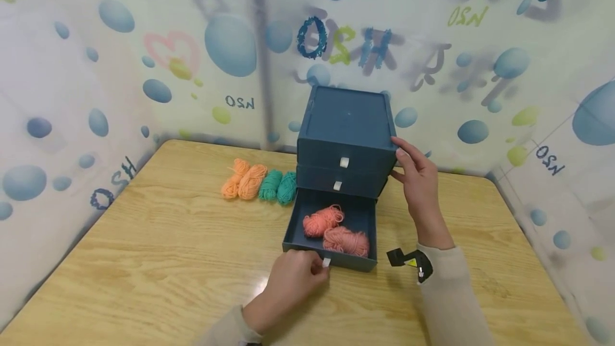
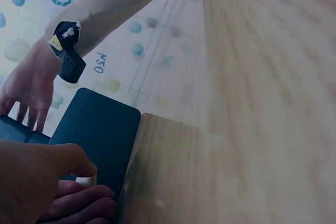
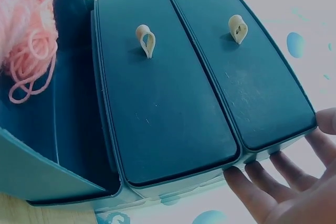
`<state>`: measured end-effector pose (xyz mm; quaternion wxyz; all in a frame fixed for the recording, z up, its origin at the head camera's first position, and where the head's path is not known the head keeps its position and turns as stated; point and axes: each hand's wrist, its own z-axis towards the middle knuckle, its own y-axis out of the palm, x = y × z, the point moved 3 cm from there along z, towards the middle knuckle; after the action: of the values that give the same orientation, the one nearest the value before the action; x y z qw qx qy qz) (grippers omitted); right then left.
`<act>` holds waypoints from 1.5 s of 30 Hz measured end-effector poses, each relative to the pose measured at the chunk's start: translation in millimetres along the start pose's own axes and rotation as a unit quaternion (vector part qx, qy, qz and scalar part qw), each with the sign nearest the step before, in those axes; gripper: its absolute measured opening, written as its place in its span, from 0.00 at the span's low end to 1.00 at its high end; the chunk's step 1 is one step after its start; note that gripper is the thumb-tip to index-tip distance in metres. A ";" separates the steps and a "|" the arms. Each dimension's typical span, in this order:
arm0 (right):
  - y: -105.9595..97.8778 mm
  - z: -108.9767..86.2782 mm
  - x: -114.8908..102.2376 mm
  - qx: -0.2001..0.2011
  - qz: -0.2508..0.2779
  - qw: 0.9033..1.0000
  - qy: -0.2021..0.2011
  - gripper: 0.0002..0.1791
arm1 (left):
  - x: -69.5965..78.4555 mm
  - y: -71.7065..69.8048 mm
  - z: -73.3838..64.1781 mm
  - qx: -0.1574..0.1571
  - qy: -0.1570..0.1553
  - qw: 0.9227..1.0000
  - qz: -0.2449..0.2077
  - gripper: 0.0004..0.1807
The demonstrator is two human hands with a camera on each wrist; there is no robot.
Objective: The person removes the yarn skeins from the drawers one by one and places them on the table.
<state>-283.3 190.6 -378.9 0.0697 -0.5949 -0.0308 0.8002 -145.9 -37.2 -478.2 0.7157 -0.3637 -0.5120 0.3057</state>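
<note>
A dark blue drawer box has its bottom drawer pulled out toward me. My left hand pinches the white pull tab on that drawer's front; the left wrist view shows thumb and fingers around the tab. Inside the drawer lie a coral yarn skein and a dusty-pink yarn skein. My right hand rests against the box's right side near its top front corner. In the right wrist view, the fingers of my right hand are spread along that side.
Two orange yarn skeins and two teal yarn skeins lie left of the box on the wooden table. The upper two drawers are closed, each with a white tab. A patterned curtain hangs behind the table.
</note>
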 end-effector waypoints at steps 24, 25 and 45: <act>-0.3 0.0 0.9 0.002 -0.016 1.000 0.002 0.22 | -4.1 -48.4 32.4 0.023 -0.008 0.987 -0.159 0.02; -0.5 0.0 1.2 0.002 -0.017 1.000 0.002 0.22 | -3.6 -49.6 35.6 0.022 -0.006 0.987 -0.158 0.02; -1.3 -1.0 1.1 0.002 -0.030 1.000 0.004 0.23 | -10.2 -44.4 89.1 -0.104 -0.007 0.991 -0.086 0.12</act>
<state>-282.5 192.0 -380.0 0.0952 -0.5966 -0.0467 0.7955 -231.1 -51.3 -427.6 0.6943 -0.3887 -0.5748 0.1909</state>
